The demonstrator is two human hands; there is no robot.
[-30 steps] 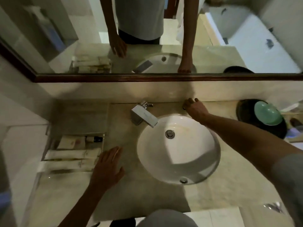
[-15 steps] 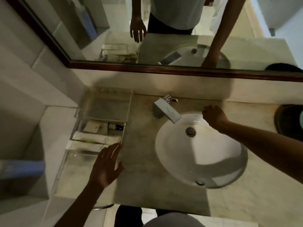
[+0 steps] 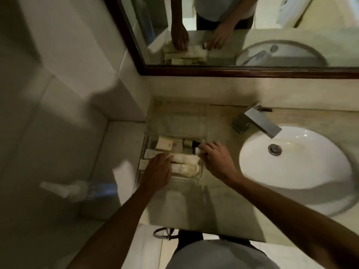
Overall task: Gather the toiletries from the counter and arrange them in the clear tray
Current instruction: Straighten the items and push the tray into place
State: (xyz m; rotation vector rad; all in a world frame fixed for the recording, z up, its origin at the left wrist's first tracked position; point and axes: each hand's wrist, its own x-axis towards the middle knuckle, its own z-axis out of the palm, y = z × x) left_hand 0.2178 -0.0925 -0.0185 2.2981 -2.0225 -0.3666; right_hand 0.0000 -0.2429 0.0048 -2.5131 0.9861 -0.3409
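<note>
The clear tray (image 3: 175, 117) sits left of the white basin (image 3: 295, 158), against the wall, with cream tubes (image 3: 186, 164) lying side by side in its near half, likely to keep rows tidy. The left hand (image 3: 157, 171) rests flat, fingers straight, on the tubes, seemingly steadying them, while the right hand (image 3: 217, 160) pinches a small white item (image 3: 198, 150) at the tray's basin-side edge beside a dark-capped bottle (image 3: 189, 143).

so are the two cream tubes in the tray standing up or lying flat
Lying flat. Both cream tubes lie side by side on the floor of the clear tray, long sides up; the left hand rests across their left ends.
</note>
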